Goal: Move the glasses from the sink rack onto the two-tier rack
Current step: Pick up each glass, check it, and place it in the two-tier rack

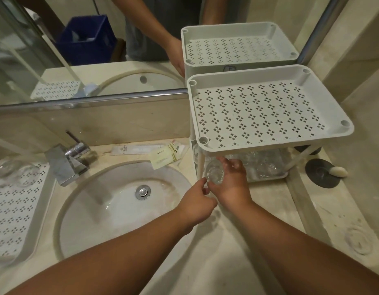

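A clear glass is held at the front left corner of the white two-tier rack, level with its lower tier. My right hand grips the glass from the right, fingers curled round it. My left hand pinches its lower rim from the left. Several clear glasses stand on the lower tier, partly hidden under the perforated top tier, which holds nothing. The white sink rack lies at the far left, with glasses at its back end.
A round washbasin with a chrome tap sits between the racks. Paper sachets lie behind the basin. A dark soap dish with soap is right of the two-tier rack. A mirror runs along the back wall.
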### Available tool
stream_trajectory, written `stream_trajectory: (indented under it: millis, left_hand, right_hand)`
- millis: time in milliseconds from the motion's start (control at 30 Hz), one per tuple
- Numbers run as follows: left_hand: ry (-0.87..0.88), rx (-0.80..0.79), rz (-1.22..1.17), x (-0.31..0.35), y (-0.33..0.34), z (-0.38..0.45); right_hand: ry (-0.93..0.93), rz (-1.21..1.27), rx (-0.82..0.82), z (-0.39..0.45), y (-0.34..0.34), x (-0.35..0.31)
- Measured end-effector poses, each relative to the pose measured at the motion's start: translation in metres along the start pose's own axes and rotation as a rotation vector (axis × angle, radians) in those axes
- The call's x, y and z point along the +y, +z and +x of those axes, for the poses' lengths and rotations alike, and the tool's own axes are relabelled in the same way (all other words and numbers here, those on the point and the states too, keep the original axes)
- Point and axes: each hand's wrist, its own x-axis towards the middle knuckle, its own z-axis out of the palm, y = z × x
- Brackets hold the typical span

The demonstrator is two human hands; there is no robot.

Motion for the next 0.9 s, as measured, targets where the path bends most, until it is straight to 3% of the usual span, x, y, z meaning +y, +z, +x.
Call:
stream_trajectory:
  millis: [433, 900]
  left_hand:
    - [-0.064, -0.074, 0.021, 0.000, 0.000, 0.009]
    - [-0.069, -0.085, 0.035, 0.001, -0.005, 0.001]
  right_hand:
    - [0.040, -0.084, -0.023, 0.003, -0.001, -0.002]
    - [0.092, -0.205, -0.178, -0.001, -0.006, -0.006]
